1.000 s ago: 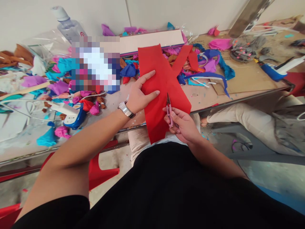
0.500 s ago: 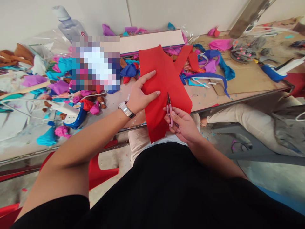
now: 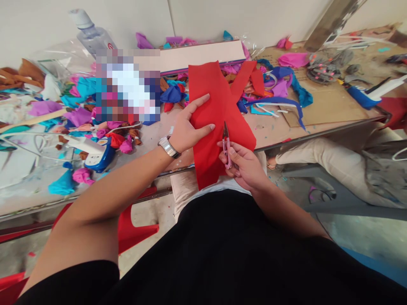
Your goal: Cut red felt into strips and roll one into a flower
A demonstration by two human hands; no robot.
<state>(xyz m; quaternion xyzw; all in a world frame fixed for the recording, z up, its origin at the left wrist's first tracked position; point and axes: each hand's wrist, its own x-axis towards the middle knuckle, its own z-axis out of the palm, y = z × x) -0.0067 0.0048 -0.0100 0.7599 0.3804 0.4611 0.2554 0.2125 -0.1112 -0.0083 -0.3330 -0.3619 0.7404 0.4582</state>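
Note:
A piece of red fabric (image 3: 204, 80) lies over the table edge, its lower end hanging toward my lap. My left hand (image 3: 191, 129) rests on its left side with thumb and fingers spread, holding nothing. Small scissors with pink handles (image 3: 227, 150) are in my right hand (image 3: 244, 164), its fingers wrapped round the handles. Their dark blades point away from me over the fabric, near its middle. Whether the blades are cutting through the cloth I cannot tell. A red strip (image 3: 244, 78) reaches out to the upper right.
Crumpled colourful fabric scraps (image 3: 76, 114) cover the left of the table (image 3: 263, 135). A blue-and-white device (image 3: 100, 154) with a cord lies among them. Behind stand a plastic bottle (image 3: 95, 38) and a long pale board (image 3: 193, 55). Another person's leg (image 3: 318, 154) is at the right.
The upper left part of the red fabric has shifted a little to the right, and its lower tip slightly to the left. Both hands and the scissors are almost where they were.

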